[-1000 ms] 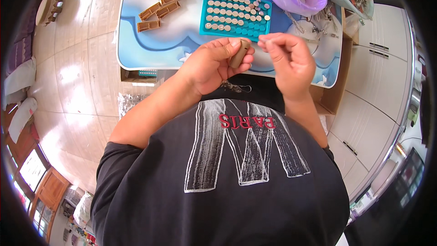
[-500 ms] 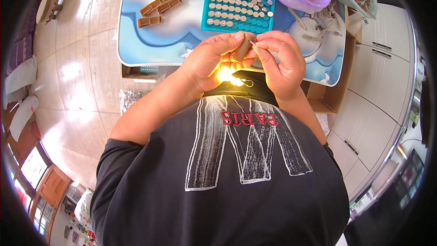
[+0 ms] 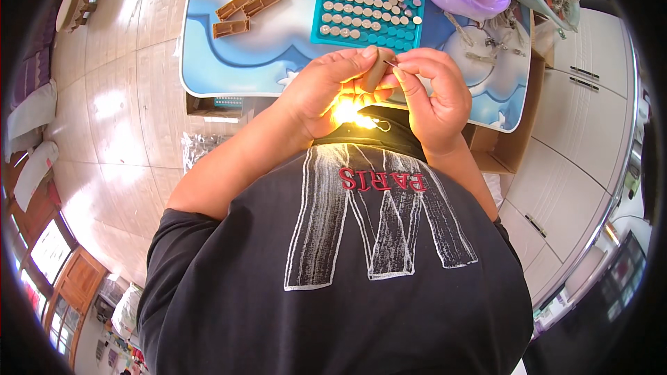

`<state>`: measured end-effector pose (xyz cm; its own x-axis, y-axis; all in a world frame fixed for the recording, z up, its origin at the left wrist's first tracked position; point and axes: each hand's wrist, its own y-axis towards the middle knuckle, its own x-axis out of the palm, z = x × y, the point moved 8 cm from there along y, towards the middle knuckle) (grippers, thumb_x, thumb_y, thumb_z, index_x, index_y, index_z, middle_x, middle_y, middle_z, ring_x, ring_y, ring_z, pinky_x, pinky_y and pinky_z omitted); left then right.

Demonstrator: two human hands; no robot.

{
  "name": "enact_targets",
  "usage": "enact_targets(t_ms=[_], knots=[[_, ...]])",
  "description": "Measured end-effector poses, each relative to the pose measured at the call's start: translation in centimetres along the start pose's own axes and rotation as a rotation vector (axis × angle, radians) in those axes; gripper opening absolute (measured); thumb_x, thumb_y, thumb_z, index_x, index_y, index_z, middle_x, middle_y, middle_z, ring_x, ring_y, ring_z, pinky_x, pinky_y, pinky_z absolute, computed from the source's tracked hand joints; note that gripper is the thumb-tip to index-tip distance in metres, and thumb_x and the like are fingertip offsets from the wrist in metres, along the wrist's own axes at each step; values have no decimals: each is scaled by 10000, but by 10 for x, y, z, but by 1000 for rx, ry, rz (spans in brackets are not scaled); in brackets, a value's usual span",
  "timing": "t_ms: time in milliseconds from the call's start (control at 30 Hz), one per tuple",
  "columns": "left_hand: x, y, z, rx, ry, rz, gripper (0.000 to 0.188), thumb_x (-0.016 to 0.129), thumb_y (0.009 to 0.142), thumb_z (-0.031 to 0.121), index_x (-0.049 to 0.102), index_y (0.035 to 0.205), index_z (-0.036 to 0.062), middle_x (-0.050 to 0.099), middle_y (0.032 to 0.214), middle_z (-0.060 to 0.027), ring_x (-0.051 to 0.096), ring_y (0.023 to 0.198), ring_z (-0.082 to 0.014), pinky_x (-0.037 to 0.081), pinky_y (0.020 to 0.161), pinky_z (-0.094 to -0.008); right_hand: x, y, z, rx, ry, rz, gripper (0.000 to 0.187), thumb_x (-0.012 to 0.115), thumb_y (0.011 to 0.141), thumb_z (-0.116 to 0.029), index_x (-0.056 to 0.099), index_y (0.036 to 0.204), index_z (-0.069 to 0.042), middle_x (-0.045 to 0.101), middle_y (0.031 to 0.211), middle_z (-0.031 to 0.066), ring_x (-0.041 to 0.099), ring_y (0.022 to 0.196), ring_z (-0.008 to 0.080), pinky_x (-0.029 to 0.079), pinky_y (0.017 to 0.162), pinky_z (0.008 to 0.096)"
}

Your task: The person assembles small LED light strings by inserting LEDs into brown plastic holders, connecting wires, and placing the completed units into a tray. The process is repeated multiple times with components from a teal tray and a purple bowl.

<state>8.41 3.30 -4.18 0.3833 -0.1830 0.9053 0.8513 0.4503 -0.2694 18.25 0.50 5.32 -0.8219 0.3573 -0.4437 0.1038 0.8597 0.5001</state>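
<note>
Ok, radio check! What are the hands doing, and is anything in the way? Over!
Left hand gripping brown case. Right hand pinching thin tool, tip at the case. Bright yellow light glowing just below, glare washing out that spot.

A small tan-brown piece [image 3: 377,73], shaped like a short rounded cylinder, is held in the left hand [image 3: 326,87]. It is tilted, its upper end leaning right, and fingers and thumb cover part of its sides. A very thin, dark, pin-like tool [image 3: 391,63] is pinched between thumb and fingertips of the right hand [image 3: 443,94]. It points left, its tip at the piece's upper right side; whether it goes in is too small to tell. Just below the left hand's fingers, a bunch of tiny lights [image 3: 353,112] glows bright yellow-white, the glare blurring its shape, with a small loop at its right end.
</note>
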Motion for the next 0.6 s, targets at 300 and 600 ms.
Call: enact_targets(t_ms=[300,600], knots=[[4,-3,0,-34,139,33,341,440,963,310,522,762,47,550,860,-50,535,821,-152,449,774,-285,5,-1,3,0,-46,-25,139,688,735,28,605,843,1,615,851,123,614,747,230,499,652,300],[5,-8,3,-66,95,290,360,410,977,294,465,707,62,526,870,-34,544,865,-138,456,831,-283,5,1,-5,-52,-97,-21,122,658,744,41,595,840,-2,592,857,116,602,740,230,484,612,305]])
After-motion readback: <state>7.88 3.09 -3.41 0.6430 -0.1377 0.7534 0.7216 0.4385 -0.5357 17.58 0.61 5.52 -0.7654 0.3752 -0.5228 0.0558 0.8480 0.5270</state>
